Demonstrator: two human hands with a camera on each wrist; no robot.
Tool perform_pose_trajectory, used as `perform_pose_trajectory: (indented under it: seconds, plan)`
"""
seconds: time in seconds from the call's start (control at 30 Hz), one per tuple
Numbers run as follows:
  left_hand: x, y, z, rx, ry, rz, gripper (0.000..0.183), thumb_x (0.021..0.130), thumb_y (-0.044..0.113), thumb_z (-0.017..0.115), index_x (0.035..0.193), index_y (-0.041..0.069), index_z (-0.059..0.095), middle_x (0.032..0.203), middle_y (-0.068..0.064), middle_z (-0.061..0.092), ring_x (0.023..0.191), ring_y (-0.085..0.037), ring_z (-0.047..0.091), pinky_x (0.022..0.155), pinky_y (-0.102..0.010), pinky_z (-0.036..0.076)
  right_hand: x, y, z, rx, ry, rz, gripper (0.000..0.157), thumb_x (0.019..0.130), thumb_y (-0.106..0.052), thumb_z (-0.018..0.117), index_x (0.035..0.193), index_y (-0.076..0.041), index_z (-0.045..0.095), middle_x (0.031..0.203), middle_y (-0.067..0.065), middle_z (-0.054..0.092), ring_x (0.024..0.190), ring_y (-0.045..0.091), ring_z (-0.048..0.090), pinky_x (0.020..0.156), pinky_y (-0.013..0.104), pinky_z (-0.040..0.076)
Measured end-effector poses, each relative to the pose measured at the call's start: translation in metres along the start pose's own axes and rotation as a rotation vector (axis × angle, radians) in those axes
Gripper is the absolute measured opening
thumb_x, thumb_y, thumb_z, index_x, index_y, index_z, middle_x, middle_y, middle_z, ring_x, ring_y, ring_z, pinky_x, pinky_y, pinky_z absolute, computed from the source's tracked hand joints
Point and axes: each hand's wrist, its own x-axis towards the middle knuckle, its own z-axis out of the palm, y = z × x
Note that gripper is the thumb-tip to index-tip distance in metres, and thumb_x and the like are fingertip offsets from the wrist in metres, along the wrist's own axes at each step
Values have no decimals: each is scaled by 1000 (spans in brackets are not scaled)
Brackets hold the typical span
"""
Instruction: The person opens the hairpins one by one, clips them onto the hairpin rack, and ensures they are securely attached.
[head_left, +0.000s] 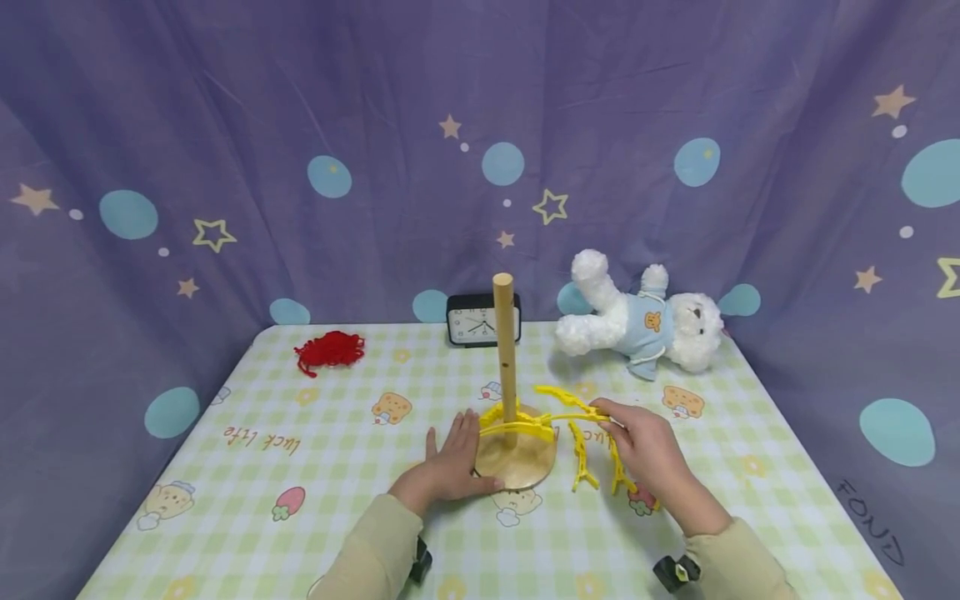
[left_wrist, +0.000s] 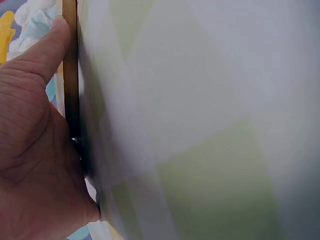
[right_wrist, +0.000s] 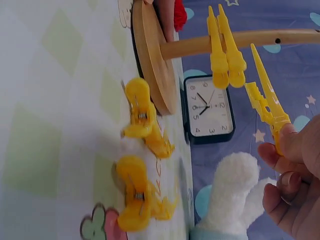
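Observation:
A round wooden base (head_left: 497,468) carries an upright wooden post (head_left: 507,358). My left hand (head_left: 442,471) rests against the base's left side; in the left wrist view its thumb (left_wrist: 42,55) lies along the base's edge. Low on the post, yellow plastic arms (head_left: 517,429) cross in front of it; whether they grip it I cannot tell. My right hand (head_left: 647,442) pinches a yellow alligator hair clip (right_wrist: 272,102) by its handle end, its jaws spread and pointing toward the post. Two more yellow clips (right_wrist: 140,107) lie on the table between base and right hand.
Behind the post stands a black-framed clock (head_left: 467,321). A white teddy bear (head_left: 648,325) in a blue top lies at the back right, and a bundle of red yarn (head_left: 330,350) at the back left. A checked cloth (head_left: 300,533) covers the table; a purple curtain (head_left: 405,233) hangs behind.

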Motion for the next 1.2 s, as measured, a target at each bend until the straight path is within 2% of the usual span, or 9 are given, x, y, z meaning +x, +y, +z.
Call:
perform_pose_trajectory:
  seconds: [0.17,0.33,0.83,0.93,1.07,1.2]
  plan:
    - [0,0,0,10,1,1,118,81,72,58,156,7,-6,161,-8,-16,147,-24,-17,109,-59,-19,5,-6,5,26,3,-24,31,89,-4,70,117,-15,71,102,3,73,76,15,64,63,33,50]
    - [2,-1,0,9,-1,-1,118,81,72,59,156,7,-6,160,-8,-16,147,-24,-17,109,-59,-19,10,-14,10,68,16,-58,31,88,-3,70,117,-16,72,96,0,72,72,12,61,63,31,50]
    - [3,-3,1,19,-15,0,119,81,73,58,156,7,-7,160,-8,-17,147,-24,-17,109,-60,-18,26,-35,31,43,38,-173,30,86,-1,71,112,-16,73,102,0,73,79,17,65,69,36,53]
    - [3,-2,1,19,-8,2,119,81,73,58,156,7,-6,161,-8,-16,147,-24,-17,109,-60,-17,29,-37,34,25,43,-209,29,86,-2,72,110,-16,73,102,-1,73,73,16,61,65,34,50]
    - [3,-3,1,19,-5,2,118,81,72,58,156,6,-5,161,-8,-16,147,-24,-17,109,-60,-17,31,-40,36,11,57,-251,27,85,-3,73,109,-15,73,98,-2,74,63,14,49,58,29,42]
    - [4,-4,2,22,-2,3,117,81,73,58,156,5,-3,161,-8,-15,147,-24,-17,109,-60,-17,33,-43,38,4,54,-259,25,85,-5,73,108,-15,74,96,-3,74,61,12,41,56,27,38]
